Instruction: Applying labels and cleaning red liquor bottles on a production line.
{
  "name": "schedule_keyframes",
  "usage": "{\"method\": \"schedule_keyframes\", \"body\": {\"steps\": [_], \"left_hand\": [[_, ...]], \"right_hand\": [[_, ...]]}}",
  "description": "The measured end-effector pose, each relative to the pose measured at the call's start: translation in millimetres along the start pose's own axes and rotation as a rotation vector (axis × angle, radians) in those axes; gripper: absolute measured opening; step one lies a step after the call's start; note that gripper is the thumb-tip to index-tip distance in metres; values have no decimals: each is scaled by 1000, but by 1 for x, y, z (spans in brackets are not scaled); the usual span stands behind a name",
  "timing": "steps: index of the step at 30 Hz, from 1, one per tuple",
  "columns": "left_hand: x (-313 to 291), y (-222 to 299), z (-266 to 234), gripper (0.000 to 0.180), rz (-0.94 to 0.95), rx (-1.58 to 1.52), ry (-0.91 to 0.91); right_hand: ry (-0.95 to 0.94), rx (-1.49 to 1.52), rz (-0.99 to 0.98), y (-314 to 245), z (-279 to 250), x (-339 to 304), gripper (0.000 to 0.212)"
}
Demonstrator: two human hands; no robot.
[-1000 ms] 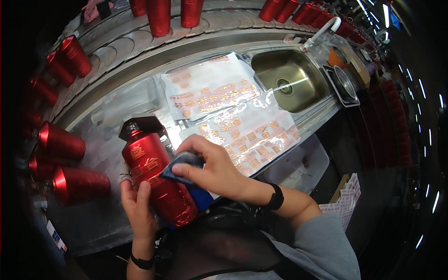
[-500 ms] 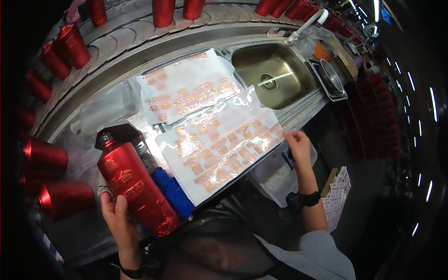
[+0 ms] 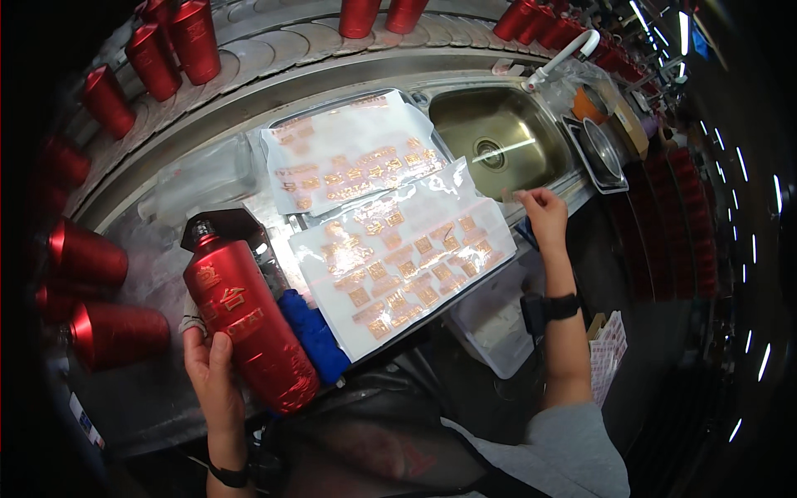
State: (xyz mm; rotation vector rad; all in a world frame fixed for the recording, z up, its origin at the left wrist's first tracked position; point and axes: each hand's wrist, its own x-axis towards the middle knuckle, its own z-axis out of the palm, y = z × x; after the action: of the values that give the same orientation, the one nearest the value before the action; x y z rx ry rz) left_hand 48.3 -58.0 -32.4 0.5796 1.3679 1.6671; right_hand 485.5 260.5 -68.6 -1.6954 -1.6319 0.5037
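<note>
My left hand [image 3: 214, 378] is closed on the side of a red metallic bottle [image 3: 249, 328] with gold raised lettering. The bottle leans, its threaded neck pointing up and left and its base near my body. A sheet of gold stickers [image 3: 398, 274] on clear backing lies right of the bottle, overlapping a second sticker sheet [image 3: 336, 158] behind it. My right hand [image 3: 546, 217] is raised just beyond the sheet's right edge, thumb and forefinger pinched. Something faint and thin may be at the fingertips, too small to name. A blue cloth [image 3: 311, 336] is bunched between bottle and sheet.
A steel sink [image 3: 498, 137] with a white faucet [image 3: 564, 60] is at the back right. A curved conveyor [image 3: 290, 46] carrying red bottles runs along the back. More red bottles [image 3: 116, 336] lie at left. Below the counter's right edge stands a white bin [image 3: 494, 332].
My right hand has lifted off the sheet's right edge and moved up and right, fingers still pinched. My left hand keeps hold of the bottle. The view has shifted slightly; bottles on the conveyor have moved right.
</note>
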Motion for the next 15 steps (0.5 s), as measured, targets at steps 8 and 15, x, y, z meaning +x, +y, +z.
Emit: {"method": "schedule_keyframes", "body": {"steps": [8,15], "left_hand": [[-3,6,0,49,3,-1,1],[1,9,-12,66,-77,-64,-110]], "right_hand": [[-410,-718,-35,13,58,98,30],[-260,-380,-239,-32,39,72,24]]}}
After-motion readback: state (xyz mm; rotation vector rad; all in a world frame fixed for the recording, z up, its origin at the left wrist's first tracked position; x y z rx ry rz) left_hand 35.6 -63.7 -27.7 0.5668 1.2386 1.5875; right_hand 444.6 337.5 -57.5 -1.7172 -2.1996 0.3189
